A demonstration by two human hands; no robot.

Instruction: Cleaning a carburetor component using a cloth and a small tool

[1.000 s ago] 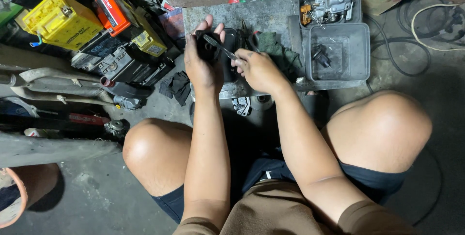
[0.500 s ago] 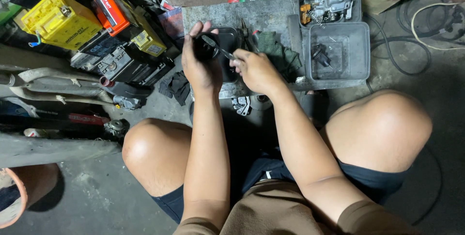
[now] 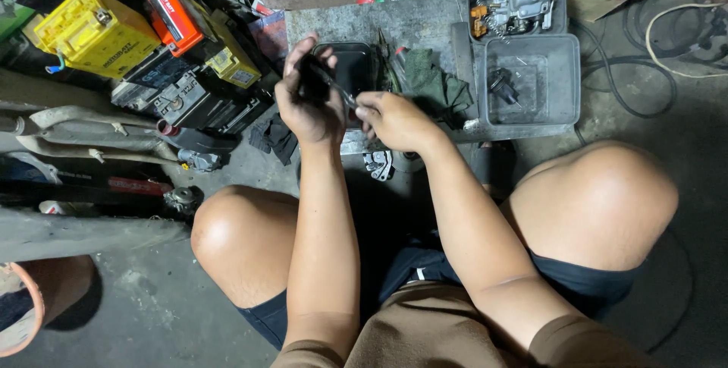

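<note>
My left hand (image 3: 307, 102) is closed around a small dark part (image 3: 309, 81), held up in front of me over a black tray (image 3: 356, 64). My right hand (image 3: 394, 119) grips a thin metal tool (image 3: 339, 91) whose tip reaches into the dark part. Both hands hover above a grey slab (image 3: 394, 23) on the floor. I sit low with my knees spread to either side.
Grey plastic bins (image 3: 557, 102) at the right hold a small black piece (image 3: 502, 86) and a metal carburettor (image 3: 523, 0). A green rag (image 3: 432, 87) lies beside them. Yellow, orange and black batteries (image 3: 95, 30) and pipes (image 3: 91, 136) crowd the left. Cables (image 3: 660, 42) lie at the far right.
Both hands stay together on the dark part; the left hand has turned it slightly and the tool tip has shifted within it.
</note>
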